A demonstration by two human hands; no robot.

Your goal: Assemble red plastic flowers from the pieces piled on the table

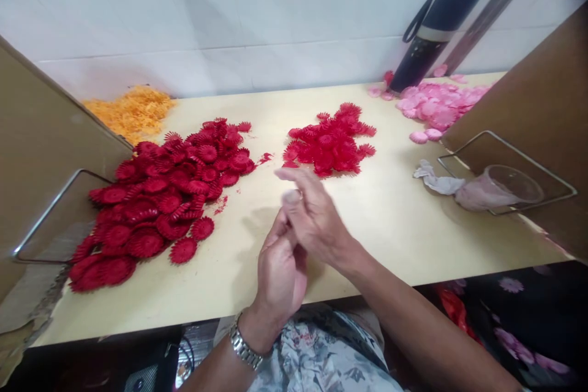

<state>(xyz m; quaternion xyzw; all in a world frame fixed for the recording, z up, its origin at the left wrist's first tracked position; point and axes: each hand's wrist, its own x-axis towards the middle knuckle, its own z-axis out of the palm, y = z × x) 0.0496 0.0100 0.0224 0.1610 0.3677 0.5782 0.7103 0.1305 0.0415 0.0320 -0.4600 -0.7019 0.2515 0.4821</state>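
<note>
My left hand, with a metal watch on its wrist, is closed near the front of the pale table. Its curled fingers meet the palm side of my right hand, and anything inside them is hidden. My right hand lies across the left fingertips, its index finger stretched out and its thumb apart from it, a little blurred. Just beyond the hands is a small pile of red fringed flower discs. Left of them spreads a larger heap of dark red fringed flower discs.
Orange petals are heaped at the back left, pink petals at the back right. A dark bottle leans by the wall. Brown boards flank the table. At the right, a clear cup and a crumpled white cloth lie by a wire frame.
</note>
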